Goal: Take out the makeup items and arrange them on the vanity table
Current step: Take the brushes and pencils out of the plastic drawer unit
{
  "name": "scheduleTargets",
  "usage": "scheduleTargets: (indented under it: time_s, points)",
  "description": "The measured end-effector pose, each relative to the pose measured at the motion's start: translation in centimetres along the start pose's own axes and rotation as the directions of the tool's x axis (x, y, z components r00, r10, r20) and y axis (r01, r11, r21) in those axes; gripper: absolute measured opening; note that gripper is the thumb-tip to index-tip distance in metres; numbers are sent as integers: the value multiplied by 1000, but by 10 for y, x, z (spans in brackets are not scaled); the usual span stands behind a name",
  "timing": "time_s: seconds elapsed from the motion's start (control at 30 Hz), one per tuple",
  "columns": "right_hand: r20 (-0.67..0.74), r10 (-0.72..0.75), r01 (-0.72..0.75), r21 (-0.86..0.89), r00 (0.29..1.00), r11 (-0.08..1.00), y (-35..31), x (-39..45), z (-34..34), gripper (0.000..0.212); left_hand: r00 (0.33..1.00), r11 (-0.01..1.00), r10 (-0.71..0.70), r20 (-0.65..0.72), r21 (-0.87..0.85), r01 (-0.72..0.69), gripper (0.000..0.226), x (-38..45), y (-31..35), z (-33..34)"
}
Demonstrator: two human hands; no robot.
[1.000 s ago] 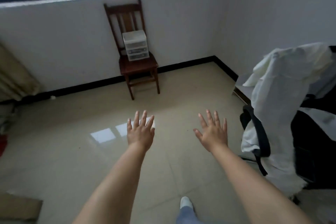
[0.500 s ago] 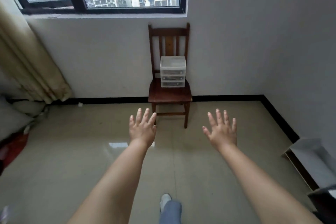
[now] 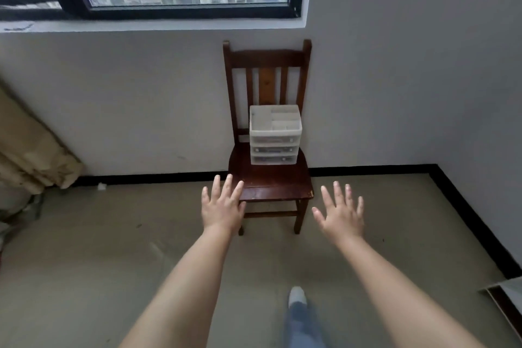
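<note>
We held our left hand (image 3: 223,207) and right hand (image 3: 340,213) out in front of us, both empty with fingers spread, in front of the dark brown wooden chair (image 3: 268,178). The small white translucent plastic box with three drawers (image 3: 274,135) stood on the chair seat, close to the backrest. We judged it light, rigid and a little slippery, so both side walls seemed the best place to hold it. What lay in the drawers was too blurred to make out, and no vanity table was visible
</note>
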State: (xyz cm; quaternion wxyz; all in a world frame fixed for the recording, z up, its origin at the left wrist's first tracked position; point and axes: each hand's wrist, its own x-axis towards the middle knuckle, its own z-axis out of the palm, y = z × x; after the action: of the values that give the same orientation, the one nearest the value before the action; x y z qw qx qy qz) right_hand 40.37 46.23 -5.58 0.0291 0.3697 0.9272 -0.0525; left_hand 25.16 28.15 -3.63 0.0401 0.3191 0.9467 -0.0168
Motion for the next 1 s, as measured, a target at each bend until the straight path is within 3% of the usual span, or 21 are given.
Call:
scheduleTargets:
  time_s: [0.47, 0.63, 0.73, 0.77, 0.83, 0.87, 0.9, 1.0]
  points:
    - [267, 19, -50, 110, 963, 993, -37, 313, 90, 59, 989, 999, -20, 150, -36, 26, 54, 310, 18, 64]
    - [398, 76, -230, 356, 914, 906, -59, 385, 134, 55, 980, 994, 57, 190, -102, -38, 53, 385, 21, 92]
    - [518, 158, -482, 584, 841, 653, -78, 425, 159, 51, 973, 988, 127, 192, -114, -106, 54, 426, 18, 113]
    - [582, 204, -598, 640, 787, 482, -84, 439, 167, 48, 968, 984, 156, 196, -117, -134, 54, 437, 16, 121]
    - [741, 226, -756, 654, 632, -30, -95, 467, 184, 43, 957, 973, 217, 191, -115, -198, 58, 454, 14, 139]
    - [799, 193, -746, 601, 570, -286, -99, 480, 191, 40, 954, 967, 244, 174, -114, -227, 60, 460, 13, 146]
    - [829, 165, -695, 541, 534, -473, -101, 492, 198, 37, 952, 960, 271, 144, -116, -255, 62, 464, 12, 153]
    - [856, 128, -562, 434, 500, -704, -101, 512, 215, 27, 925, 923, 380, 18, -73, -378, 70, 471, 7, 175]
